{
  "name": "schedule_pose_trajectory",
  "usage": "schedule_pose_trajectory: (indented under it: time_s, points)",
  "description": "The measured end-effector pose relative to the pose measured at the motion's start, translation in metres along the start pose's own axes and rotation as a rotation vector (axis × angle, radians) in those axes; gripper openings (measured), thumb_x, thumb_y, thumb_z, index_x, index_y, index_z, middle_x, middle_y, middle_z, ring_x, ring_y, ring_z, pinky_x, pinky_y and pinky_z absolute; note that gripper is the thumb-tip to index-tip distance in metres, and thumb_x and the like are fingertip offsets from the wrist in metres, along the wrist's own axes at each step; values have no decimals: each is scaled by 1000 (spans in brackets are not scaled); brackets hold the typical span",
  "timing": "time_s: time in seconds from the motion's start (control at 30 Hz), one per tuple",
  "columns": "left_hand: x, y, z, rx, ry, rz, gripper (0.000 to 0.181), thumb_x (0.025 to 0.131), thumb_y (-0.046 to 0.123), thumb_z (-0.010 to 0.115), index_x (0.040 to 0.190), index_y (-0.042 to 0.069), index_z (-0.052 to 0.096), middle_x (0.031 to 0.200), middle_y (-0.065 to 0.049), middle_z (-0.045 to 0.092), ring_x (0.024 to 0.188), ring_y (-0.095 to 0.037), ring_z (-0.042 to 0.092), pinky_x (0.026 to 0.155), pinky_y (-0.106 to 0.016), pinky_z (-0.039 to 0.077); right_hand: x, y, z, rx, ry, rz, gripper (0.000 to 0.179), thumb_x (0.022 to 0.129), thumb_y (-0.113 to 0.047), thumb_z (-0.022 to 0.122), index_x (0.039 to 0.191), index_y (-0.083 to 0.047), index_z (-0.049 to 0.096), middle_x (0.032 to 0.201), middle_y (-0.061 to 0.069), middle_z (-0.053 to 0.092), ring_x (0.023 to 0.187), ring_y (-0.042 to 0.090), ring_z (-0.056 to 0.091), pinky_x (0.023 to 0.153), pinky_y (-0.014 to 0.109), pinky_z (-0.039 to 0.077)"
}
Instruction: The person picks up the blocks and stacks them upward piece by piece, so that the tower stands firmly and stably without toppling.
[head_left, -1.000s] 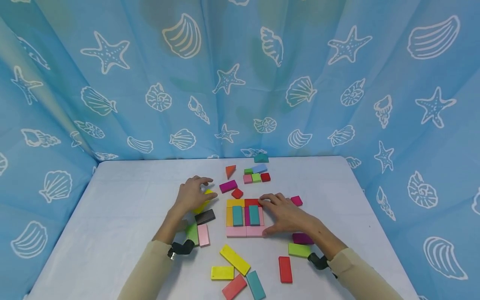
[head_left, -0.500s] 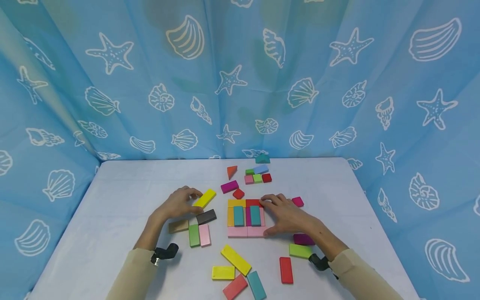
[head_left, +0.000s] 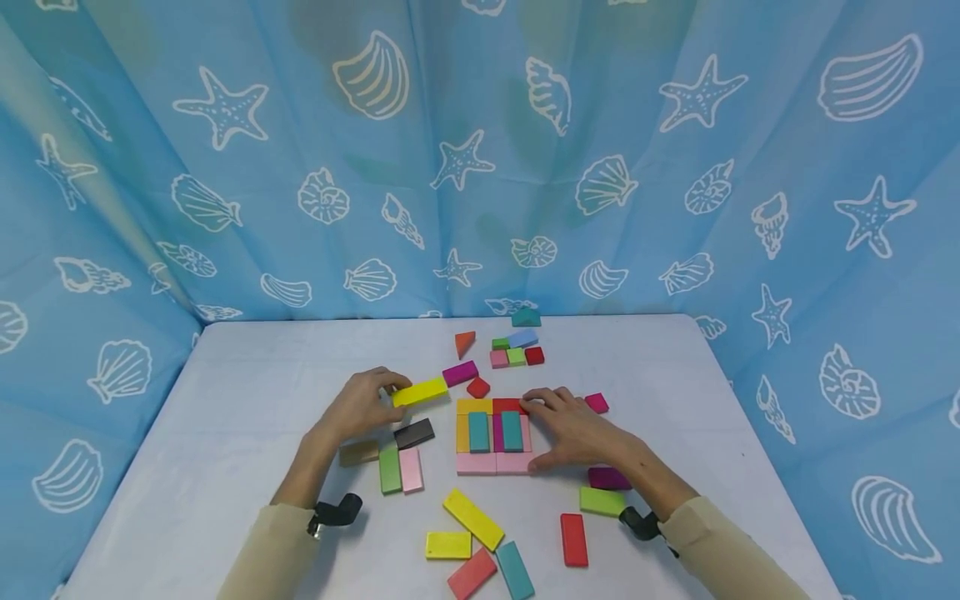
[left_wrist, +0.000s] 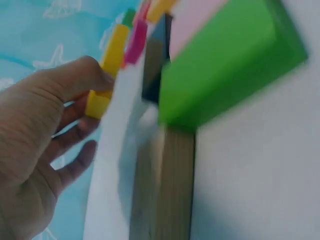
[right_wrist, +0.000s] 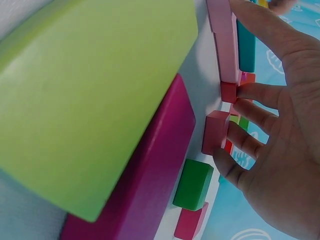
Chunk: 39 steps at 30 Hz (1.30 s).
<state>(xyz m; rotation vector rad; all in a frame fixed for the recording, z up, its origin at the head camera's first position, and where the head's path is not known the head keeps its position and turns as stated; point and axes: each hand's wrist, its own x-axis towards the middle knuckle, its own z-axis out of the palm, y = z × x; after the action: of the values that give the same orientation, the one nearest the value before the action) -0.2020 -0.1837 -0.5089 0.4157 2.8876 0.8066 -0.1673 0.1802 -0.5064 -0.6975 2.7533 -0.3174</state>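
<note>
My left hand (head_left: 360,410) pinches a yellow block (head_left: 422,392) by its left end, between thumb and fingers, just above the table. In the left wrist view the thumb lies against this yellow block (left_wrist: 114,52). My right hand (head_left: 576,431) rests with fairly straight, spread fingers at the right side of a flat block arrangement. Its thumb is by a pink block (head_left: 513,464) and its fingertips touch a red block (head_left: 506,406). Two teal blocks (head_left: 478,432) stand over the arrangement's middle, with orange-yellow blocks (head_left: 474,406) at its upper left.
Left of the arrangement lie black (head_left: 414,433), green (head_left: 390,471), pink (head_left: 411,470) and wooden (head_left: 358,452) blocks. A purple block (head_left: 460,373) and several small blocks lie behind. Yellow (head_left: 472,518), teal (head_left: 515,571) and red (head_left: 573,540) blocks lie in front. A patterned curtain (head_left: 465,208) borders the table.
My left hand has drawn back left, then grasped the yellow block, which has turned and shifted right toward the purple block. My right hand has stayed in place.
</note>
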Motion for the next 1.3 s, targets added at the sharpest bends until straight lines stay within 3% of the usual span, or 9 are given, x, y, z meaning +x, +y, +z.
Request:
schedule_pose_trajectory:
  time_s: [0.13,0.3,0.43,0.73,1.07,1.3]
  points:
    - [2,27,5,-80,11,101,38,81,22,82,119,21,74,107,7,68,97,-17,59,87,-38,54,0,1,1,-1,4,-4,102,62,-54,91,150,-28,47,155,-3,37,139,25,36,99,51,50]
    - [7,61,17,-134,-71,232,43,79,22,84,121,22,73,109,7,69,98,-15,59,87,-35,55,0,2,1,3,3,-11,101,62,-56,90,150,-29,47,156,-4,36,138,24,36,101,51,50]
    - [12,75,30,-124,-127,286,45,79,25,84,122,21,73,117,7,70,104,-14,60,93,-36,54,0,3,0,4,1,-11,100,63,-59,89,150,-32,47,156,-6,36,137,23,37,101,50,49]
    - [18,78,47,-47,-139,316,43,81,27,83,123,19,73,123,4,69,110,-15,59,98,-38,52,0,4,1,1,4,-21,97,64,-63,86,148,-31,49,156,-6,37,136,23,37,103,51,48]
    - [18,77,45,-40,-158,281,43,84,27,81,126,20,71,125,4,68,111,-15,57,99,-37,51,0,5,-1,7,4,-25,98,64,-63,86,149,-32,47,156,-7,35,137,23,37,101,50,50]
    - [18,77,45,-42,-169,293,43,85,26,81,127,18,70,126,3,68,108,-14,57,99,-36,51,-1,4,0,4,5,-8,98,63,-63,87,148,-34,48,156,-7,36,136,23,37,101,50,50]
